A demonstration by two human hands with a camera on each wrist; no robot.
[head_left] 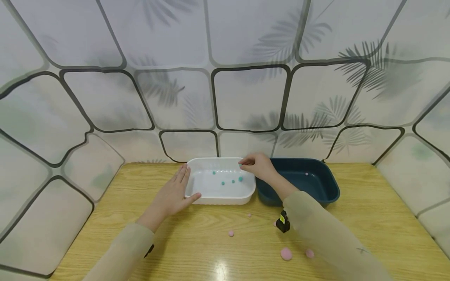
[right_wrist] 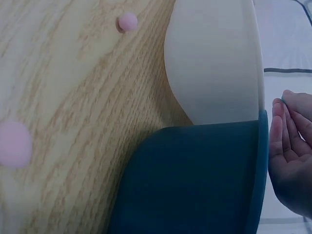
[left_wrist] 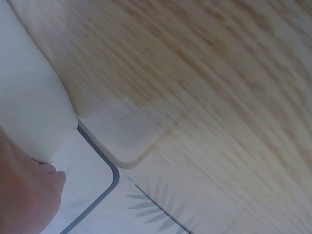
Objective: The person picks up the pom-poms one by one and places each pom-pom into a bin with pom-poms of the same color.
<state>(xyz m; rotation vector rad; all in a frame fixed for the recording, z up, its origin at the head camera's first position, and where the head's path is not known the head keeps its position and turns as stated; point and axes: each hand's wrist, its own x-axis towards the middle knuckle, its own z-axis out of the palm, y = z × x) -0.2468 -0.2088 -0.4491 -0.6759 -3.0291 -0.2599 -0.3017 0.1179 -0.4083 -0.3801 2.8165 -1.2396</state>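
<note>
A white rectangular tub (head_left: 220, 201) stands at the back of the table with several small teal balls (head_left: 240, 178) on its floor. My left hand (head_left: 171, 195) rests on the tub's left side, fingers straight along the rim and thumb at the front corner. Between thumb and fingertips, my right hand (head_left: 259, 167) pinches a small teal ball (head_left: 240, 164) above the tub's back right corner. In the right wrist view that hand (right_wrist: 295, 151) shows beyond the rims, a sliver of teal at its fingertips.
Right beside the white tub stands a dark blue tub (head_left: 332, 191), with a small pink ball (head_left: 306, 174) inside. Several pink balls of different sizes lie on the wooden table in front, among them a larger one (head_left: 286, 254). A patterned curtain (head_left: 246, 97) rises behind the tubs.
</note>
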